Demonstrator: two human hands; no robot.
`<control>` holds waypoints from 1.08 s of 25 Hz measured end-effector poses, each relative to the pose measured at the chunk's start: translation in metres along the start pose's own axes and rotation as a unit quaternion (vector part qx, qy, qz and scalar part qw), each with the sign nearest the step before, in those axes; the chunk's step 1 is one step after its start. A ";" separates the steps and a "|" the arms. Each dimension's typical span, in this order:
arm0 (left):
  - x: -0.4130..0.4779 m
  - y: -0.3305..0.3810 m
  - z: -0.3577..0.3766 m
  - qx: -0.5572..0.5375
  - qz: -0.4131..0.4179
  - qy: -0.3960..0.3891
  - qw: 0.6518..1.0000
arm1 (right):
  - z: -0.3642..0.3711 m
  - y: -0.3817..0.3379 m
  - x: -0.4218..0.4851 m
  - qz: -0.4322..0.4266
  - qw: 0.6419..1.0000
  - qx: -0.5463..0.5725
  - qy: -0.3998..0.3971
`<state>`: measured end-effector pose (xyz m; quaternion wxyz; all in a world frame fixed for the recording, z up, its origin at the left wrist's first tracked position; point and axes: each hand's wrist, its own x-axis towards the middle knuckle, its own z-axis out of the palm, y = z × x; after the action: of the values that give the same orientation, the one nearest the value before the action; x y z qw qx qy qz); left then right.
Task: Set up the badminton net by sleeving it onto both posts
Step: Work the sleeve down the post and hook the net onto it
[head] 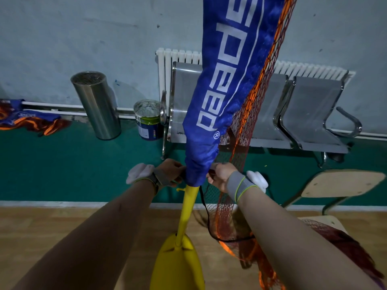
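Our forearms (100,248) reach over the yellow base (178,266) toward the yellow post (187,208). We note the left hand (169,171) and right hand (218,176) each clamped on the bottom hem of the blue sleeve (219,91), one either side. That sleeve covers the post's upper part; orange mesh (228,222) hangs at right, bunched on the wooden floor (41,222).

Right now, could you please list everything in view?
net sleeve: one, blue, white lettering, over post
post: one, yellow, centre, in its base
base: one, yellow, on wooden floor
net mesh: one, orange, hanging right of post
steel bin: one, silver, left by wall
paint bucket: one, blue, beside bench
metal bench: one, grey, against wall
radiator: one, white, behind bench
wooden chair: one, tan, right
bundled net: one, blue and orange, far left
left hand: one, gripping sleeve hem
right hand: one, gripping sleeve hem
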<state>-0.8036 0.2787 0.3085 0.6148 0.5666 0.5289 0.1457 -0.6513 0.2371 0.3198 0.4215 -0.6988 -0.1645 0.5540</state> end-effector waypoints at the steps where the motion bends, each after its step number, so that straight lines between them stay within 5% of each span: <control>1: -0.003 0.001 -0.002 -0.002 -0.007 -0.010 1.000 | -0.001 0.000 -0.002 0.011 1.000 0.009 -0.003; 7: -0.022 0.009 -0.007 -0.019 -0.024 -0.062 0.998 | -0.003 0.005 -0.018 0.033 0.999 -0.018 -0.038; 17: 0.005 -0.016 0.014 0.136 0.037 0.062 0.988 | 0.009 0.032 0.004 -0.038 0.997 -0.020 0.061; 21: 0.009 -0.023 0.019 0.242 0.101 0.088 0.961 | 0.008 0.038 0.001 -0.081 0.984 -0.125 0.101; 24: 0.001 -0.016 0.012 0.286 0.140 0.078 0.945 | 0.001 0.027 -0.021 -0.147 0.940 -0.269 0.148; 27: -0.015 -0.006 0.007 0.307 0.157 0.059 0.937 | 0.001 0.021 -0.039 -0.227 0.917 -0.304 0.122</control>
<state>-0.8063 0.2613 0.3088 0.3478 0.7943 0.4872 0.1039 -0.6702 0.1984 0.3284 0.3200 -0.7993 -0.4266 0.2771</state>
